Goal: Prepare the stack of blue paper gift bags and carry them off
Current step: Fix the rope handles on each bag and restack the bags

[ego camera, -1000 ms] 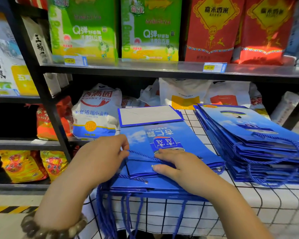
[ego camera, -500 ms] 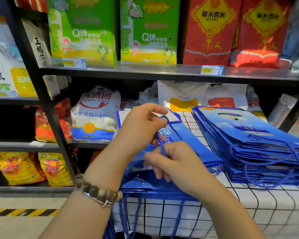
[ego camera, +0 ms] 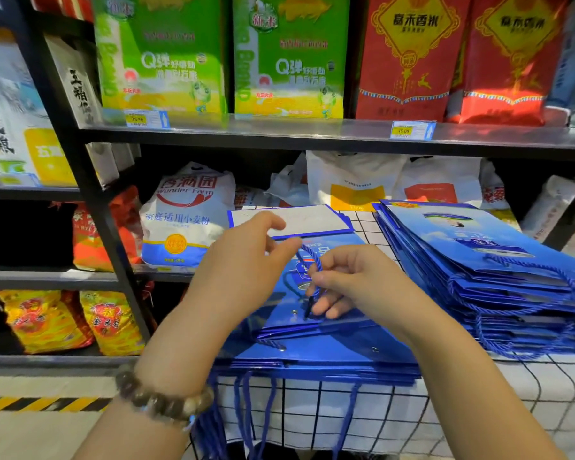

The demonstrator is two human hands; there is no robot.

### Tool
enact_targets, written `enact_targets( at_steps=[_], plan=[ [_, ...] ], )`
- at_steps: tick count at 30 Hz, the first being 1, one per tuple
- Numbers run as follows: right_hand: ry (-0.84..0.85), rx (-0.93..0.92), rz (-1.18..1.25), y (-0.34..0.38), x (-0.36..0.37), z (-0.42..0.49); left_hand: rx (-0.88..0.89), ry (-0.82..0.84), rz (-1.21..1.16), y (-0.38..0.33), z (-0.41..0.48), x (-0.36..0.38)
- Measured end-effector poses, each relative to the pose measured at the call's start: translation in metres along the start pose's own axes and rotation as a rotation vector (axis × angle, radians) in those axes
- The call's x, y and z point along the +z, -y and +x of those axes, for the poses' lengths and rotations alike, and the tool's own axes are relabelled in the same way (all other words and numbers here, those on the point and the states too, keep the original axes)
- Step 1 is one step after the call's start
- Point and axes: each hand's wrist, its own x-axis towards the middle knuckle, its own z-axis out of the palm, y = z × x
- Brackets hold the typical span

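One cord handle (ego camera: 315, 260) was pinched in the right hand (ego camera: 357, 282) above the stack of blue gift bags (ego camera: 329, 355). The left hand (ego camera: 246, 263) hovered alongside, relaxed and empty.

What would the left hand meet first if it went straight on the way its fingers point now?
Probably the white blue-edged sheet lying behind the near bag stack; the left hand points forward and right at it. Depth is unclear.

Flour bag (ego camera: 186, 220) — "Wonder Farm"; price tag (ego camera: 145, 118) — probably 39.90.
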Motion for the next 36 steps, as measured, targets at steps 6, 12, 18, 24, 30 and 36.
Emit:
enact_targets(
  at_steps=[6, 12, 18, 24, 30, 36],
  plan=[
    [-0.007, -0.002, -0.02, -0.011, 0.004, 0.005, 0.05, 0.14, 0.359, 0.011, -0.037, -0.002],
    [0.142, -0.058, -0.397, -0.011, 0.02, 0.007, 0.07, 0.239, 0.425, 0.023, -0.049, 0.006],
    [0.025, -0.161, -0.461, -0.018, 0.019, 0.007, 0.103, 0.25, 0.394, 0.027, -0.054, 0.002],
    [-0.003, -0.08, -0.177, -0.022, 0.017, 0.004, 0.115, 0.264, 0.352, 0.029, -0.057, -0.002],
    [0.05, -0.065, -0.174, -0.02, 0.019, 0.004, 0.108, 0.255, 0.328, 0.031, -0.059, -0.001],
    [0.062, -0.026, -0.24, -0.018, 0.016, 0.005, 0.069, 0.219, 0.263, 0.031, -0.058, -0.002]
  ],
)
